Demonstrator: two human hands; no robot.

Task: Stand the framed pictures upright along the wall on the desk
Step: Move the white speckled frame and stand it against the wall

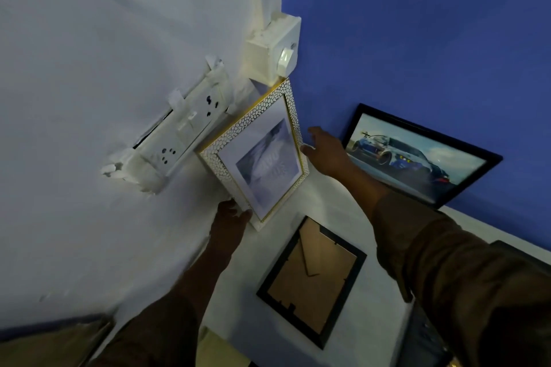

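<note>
Propping the white frame [256, 152] in the far corner where the white wall [89, 68] meets the blue wall [417, 39], its bottom edge on the desk [378, 292] and its top corner up by the switch box [274, 48]. Left hand [231, 214] is at the frame's near bottom corner, fingers spread and touching the edge, not wrapped round it. Right hand [326, 149] is at the frame's right edge, fingers open, thumb touching or just off the rim; can't tell if it bears any load. Neither hand is clamped, more steadying than gripping. The frame looks stiff and light, likely glazed, so fragile at front and corners; the smooth desk may let the bottom edge slide out if the lean is steep. Best held by the two side rails, palms off the glass. The car picture [417, 158] already leans on the blue wall to the right. The black frame [313, 280] lies face down, flat on the desk nearer, back board and stand showing; probably next, lifted by its long edges. A socket strip [179, 134] sits on the white wall just left of the white frame.
</note>
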